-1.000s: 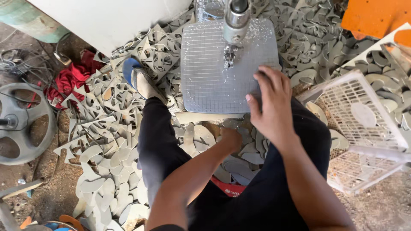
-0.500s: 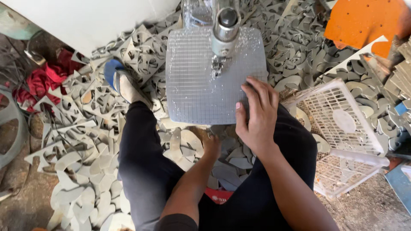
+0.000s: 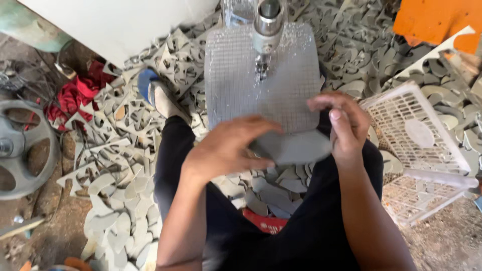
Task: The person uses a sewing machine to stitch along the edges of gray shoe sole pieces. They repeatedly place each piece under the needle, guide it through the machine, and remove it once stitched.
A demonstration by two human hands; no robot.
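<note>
Between both hands, one grey sole-shaped piece [image 3: 296, 148]. Left hand [image 3: 228, 150] curled over its left end, fingers half-closed, gripping. Right hand [image 3: 341, 123] at its right edge, fingers bent, pinching; blurred, exact contact unclear. Just beyond fingertips, one clear gridded plate [image 3: 236, 75] under one metal machine head [image 3: 267, 22]. Right of right-hand fingers, two white lattice baskets [image 3: 427, 125]. Far around, grey cut-out scraps [image 3: 125, 130], too many to count.
</note>
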